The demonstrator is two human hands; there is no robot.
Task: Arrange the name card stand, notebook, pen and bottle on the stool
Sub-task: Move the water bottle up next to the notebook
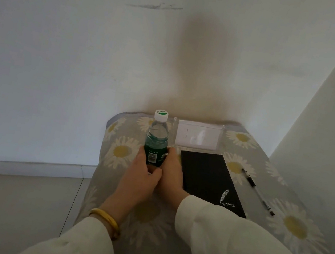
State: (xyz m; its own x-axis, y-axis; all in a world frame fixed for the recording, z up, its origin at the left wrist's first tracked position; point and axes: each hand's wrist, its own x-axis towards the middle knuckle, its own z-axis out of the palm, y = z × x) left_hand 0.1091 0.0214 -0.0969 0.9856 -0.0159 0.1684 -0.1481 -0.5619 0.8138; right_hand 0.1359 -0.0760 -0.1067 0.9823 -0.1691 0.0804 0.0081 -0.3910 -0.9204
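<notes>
A single head-worn wide-angle view looks forward and down from close above the daisy-patterned fabric-covered stool (292, 225), facing the white wall corner (259, 75); both cream-sleeved forearms enter from the bottom edge.

Black notebook (209, 178); green-labelled bottle (156, 140); daisy-print stool (279, 223).
</notes>
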